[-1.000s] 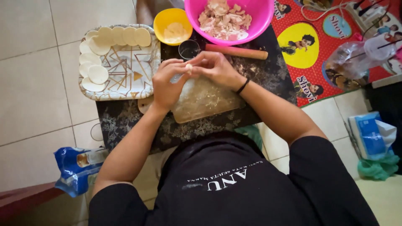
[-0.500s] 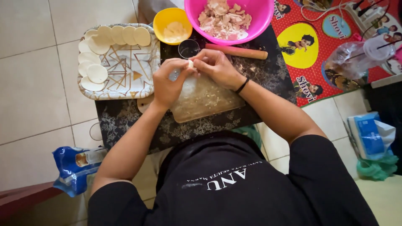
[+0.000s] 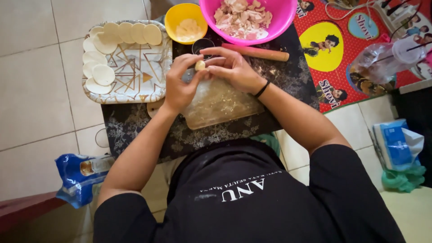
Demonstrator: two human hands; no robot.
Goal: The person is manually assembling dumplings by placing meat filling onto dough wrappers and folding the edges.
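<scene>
My left hand (image 3: 181, 85) and my right hand (image 3: 234, 69) meet above a floured cutting board (image 3: 220, 105), and together they pinch a small pale lump of dough (image 3: 200, 65) between the fingertips. A black band sits on my right wrist. To the left, a patterned tray (image 3: 135, 72) carries several flat round dough wrappers (image 3: 103, 74) along its top and left edges. Just beyond my hands lie a wooden rolling pin (image 3: 256, 52) and a small dark round cup (image 3: 202, 45).
A yellow bowl (image 3: 185, 21) and a pink bowl of chopped filling (image 3: 245, 18) stand at the far edge of the dark patterned mat (image 3: 135, 123). A blue flour bag (image 3: 81, 173) lies on the tiled floor at left; a blue tissue pack (image 3: 398, 146) and clear plastic bag (image 3: 382, 58) are at right.
Both hands have stayed over the board, working the dough lump between the fingertips; the lump now shows more clearly between the thumbs. Nothing else has moved.
</scene>
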